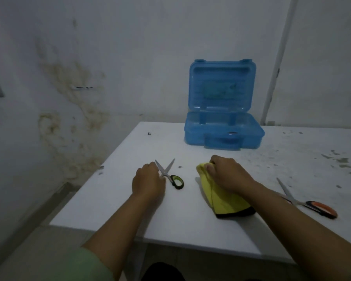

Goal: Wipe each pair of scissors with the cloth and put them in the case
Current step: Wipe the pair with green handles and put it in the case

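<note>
On the white counter [130,199], the left hand [148,182] curls its grip over the green-handled scissors [169,174], blades splayed open. The right hand [229,174] grasps the soft yellow cloth [223,201] (dark-edged, crumpled). Behind stands the translucent blue plastic case [223,132], lid upright. Far right lie orange-handled scissors [308,201].

White table [130,209] (scuffed at right) against a stained wall [69,98].
</note>
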